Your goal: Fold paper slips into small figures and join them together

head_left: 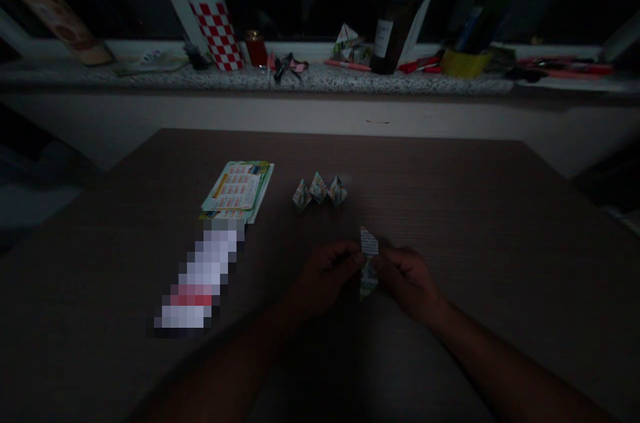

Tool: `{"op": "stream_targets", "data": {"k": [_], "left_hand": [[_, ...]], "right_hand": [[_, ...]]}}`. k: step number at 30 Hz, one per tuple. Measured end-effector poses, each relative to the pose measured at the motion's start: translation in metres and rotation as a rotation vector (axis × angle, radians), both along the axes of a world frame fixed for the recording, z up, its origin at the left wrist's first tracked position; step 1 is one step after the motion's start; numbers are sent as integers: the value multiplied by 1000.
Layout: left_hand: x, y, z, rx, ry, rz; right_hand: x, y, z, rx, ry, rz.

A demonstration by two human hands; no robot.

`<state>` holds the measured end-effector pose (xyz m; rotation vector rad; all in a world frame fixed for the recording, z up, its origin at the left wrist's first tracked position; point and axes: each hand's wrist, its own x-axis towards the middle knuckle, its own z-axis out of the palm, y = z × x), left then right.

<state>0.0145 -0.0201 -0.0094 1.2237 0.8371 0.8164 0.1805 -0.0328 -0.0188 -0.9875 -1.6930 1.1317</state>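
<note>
A slim, slant-ended piece of folded white-and-green printed paper (369,246) sits between the left hand (327,274) and the right hand (413,281), well in from the far edge of the brown wood-grain worktop (475,210). Each grip is closed on one long side of it, though in this dimness I cannot tell how firmly. An uneven pull from either grip could tear a side or open the layers; thumbs pressing off line could skew a crease. Three small, pointed, printed-paper shapes (319,190) sit in a row nearer the far edge, where a careless left knuckle could scatter them
</note>
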Motion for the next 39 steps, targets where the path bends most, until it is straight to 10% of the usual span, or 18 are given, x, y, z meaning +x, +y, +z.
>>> {"op": "stream_targets", "data": {"k": [39], "left_hand": [[1, 1, 3, 41, 81, 174]], "right_hand": [[0, 2, 3, -42, -102, 86]]}}
